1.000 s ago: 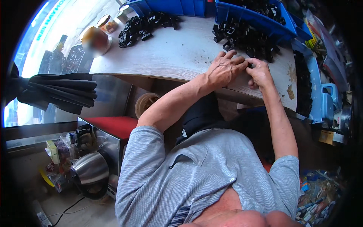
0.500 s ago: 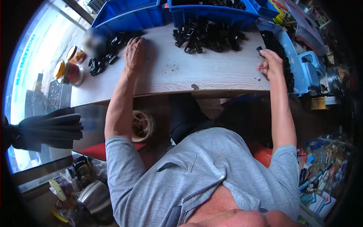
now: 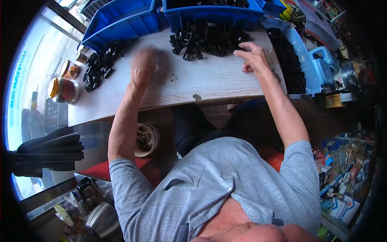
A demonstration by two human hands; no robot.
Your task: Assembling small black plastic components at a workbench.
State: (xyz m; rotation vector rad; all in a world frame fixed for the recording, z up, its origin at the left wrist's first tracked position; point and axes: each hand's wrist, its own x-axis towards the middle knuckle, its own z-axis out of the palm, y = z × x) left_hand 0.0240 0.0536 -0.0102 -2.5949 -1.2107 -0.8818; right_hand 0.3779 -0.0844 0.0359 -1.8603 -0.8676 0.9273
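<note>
I counted one pale wood-grain worktable point(image 3: 217, 80), its far edge hidden behind three deep-blue bins: the left bin point(image 3: 129, 30), the middle bin point(image 3: 213, 15) and a smaller right bin point(image 3: 272, 7), the latter two cut off at the top of my view. One light-blue tub point(image 3: 306, 76) of black pieces stood along the table's right edge. Two heaps of small black parts lay on the tabletop, the right heap point(image 3: 197, 40) in front of the middle bin, the left heap point(image 3: 98, 66) near the left bin; both were too jumbled for me to count by the piece. Below the table stood one round bucket point(image 3: 151, 147), partly covered by the left forearm. I saw one light-blue jug point(image 3: 322, 72) beyond the tub.

The right hand point(image 3: 254, 59) hovered by the right heap, thumb and fingers spread. The left hand point(image 3: 143, 62), beside the left heap, was blurred; I couldn't tell whether it gripped anything.

Leftmost were two jars, a yellow-lidded jar point(image 3: 63, 90) and an orange-filled jar point(image 3: 70, 69), then one small can point(image 3: 82, 57).
</note>
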